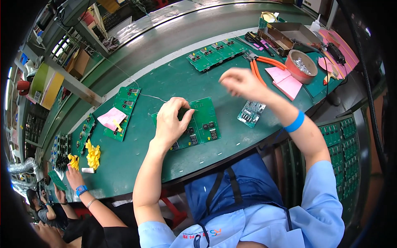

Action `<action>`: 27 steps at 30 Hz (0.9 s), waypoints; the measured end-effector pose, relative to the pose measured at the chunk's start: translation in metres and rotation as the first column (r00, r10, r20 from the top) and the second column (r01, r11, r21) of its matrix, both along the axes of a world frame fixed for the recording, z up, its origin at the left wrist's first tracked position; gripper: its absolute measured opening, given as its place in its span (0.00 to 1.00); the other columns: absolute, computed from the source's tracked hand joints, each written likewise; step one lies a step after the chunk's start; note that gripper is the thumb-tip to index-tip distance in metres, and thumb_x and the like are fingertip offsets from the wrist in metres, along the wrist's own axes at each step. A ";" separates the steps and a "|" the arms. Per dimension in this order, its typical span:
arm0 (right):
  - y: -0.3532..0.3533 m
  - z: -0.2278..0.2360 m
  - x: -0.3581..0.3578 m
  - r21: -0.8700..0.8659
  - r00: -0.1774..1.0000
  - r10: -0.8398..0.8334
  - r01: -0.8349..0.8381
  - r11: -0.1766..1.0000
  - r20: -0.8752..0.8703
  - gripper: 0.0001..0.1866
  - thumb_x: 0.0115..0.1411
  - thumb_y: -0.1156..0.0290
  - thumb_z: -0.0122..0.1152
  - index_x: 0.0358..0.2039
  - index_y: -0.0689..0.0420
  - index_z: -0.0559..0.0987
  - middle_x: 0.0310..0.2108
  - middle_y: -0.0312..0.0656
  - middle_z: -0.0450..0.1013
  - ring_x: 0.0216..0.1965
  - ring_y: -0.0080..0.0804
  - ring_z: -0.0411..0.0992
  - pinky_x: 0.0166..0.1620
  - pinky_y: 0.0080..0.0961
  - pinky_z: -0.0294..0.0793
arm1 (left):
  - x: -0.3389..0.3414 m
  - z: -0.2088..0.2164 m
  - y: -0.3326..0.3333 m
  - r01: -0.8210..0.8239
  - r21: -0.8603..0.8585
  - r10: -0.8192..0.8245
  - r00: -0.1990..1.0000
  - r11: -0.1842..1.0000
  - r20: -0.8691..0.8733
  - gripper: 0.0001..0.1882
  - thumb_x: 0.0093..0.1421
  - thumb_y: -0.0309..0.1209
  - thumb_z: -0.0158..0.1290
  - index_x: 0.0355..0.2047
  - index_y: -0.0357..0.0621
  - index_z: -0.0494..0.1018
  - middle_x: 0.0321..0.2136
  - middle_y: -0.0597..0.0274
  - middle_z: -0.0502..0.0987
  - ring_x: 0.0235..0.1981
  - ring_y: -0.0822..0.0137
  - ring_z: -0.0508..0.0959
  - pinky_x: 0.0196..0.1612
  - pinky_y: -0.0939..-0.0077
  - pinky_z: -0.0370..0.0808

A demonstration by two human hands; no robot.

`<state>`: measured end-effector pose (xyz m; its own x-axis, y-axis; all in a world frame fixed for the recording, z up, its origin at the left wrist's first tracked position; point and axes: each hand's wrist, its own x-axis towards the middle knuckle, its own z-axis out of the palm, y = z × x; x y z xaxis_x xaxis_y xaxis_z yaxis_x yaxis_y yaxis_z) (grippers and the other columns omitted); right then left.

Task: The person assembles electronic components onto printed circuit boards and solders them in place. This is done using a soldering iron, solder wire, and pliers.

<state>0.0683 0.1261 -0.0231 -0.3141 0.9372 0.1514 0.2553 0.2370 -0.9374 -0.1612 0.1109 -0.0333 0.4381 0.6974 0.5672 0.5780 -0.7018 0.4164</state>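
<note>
My left hand (171, 122) rests over a green circuit board panel (205, 113) with small displays and black round parts along its near edge. Its thumb and forefinger are pinched on a thin pale wire (151, 96), which runs in from the far left. My right hand (240, 81) hangs above the table to the right of that panel, its fingers curled and smeared by motion. Whether it holds anything is not visible. A smaller populated circuit board (251, 113) lies below it. Orange-handled pliers (257, 68) lie just beyond the right hand.
More board panels (216, 54) lie at the back and left. Pink paper (285, 82), a round tub (301, 67) and a box (285, 36) stand at right. Yellow crumpled pieces (93, 155) lie near a co-worker's hand (75, 178). Boards fill a rack (341, 153) at right.
</note>
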 end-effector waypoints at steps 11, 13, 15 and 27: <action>0.053 -0.041 0.324 -0.482 0.145 -0.515 0.213 0.850 -0.845 0.16 0.50 0.68 0.49 0.33 0.70 0.65 0.30 0.47 0.67 0.29 0.34 0.66 0.33 0.23 0.68 | 0.002 0.003 0.004 -0.134 -0.063 0.119 0.972 0.989 -0.201 0.07 0.42 0.27 0.51 0.22 0.40 0.66 0.21 0.60 0.67 0.21 0.63 0.69 0.24 0.76 0.66; 0.061 -0.052 0.363 -0.508 0.009 -0.514 0.143 0.849 -0.858 0.16 0.49 0.69 0.51 0.32 0.70 0.65 0.29 0.48 0.67 0.29 0.36 0.66 0.34 0.24 0.69 | 0.001 -0.002 0.006 -0.147 -0.160 0.115 0.974 0.976 -0.197 0.07 0.43 0.28 0.51 0.22 0.39 0.65 0.21 0.59 0.67 0.22 0.62 0.69 0.25 0.75 0.66; 0.065 -0.053 0.373 -0.498 -0.159 -0.472 0.247 0.831 -0.867 0.14 0.48 0.72 0.52 0.33 0.68 0.64 0.28 0.49 0.66 0.28 0.37 0.66 0.33 0.26 0.70 | -0.005 -0.004 0.007 -0.175 -0.210 0.133 0.971 0.962 -0.197 0.07 0.43 0.28 0.50 0.22 0.39 0.65 0.21 0.59 0.68 0.23 0.62 0.69 0.25 0.75 0.66; 0.084 -0.039 0.373 -0.439 0.037 -0.485 0.371 0.818 -0.874 0.18 0.54 0.70 0.42 0.41 0.70 0.59 0.43 0.59 0.57 0.47 0.47 0.57 0.46 0.31 0.62 | -0.004 -0.006 0.008 -0.141 -0.208 0.130 0.989 0.968 -0.064 0.06 0.41 0.25 0.52 0.21 0.39 0.67 0.26 0.59 0.68 0.30 0.62 0.69 0.34 0.75 0.66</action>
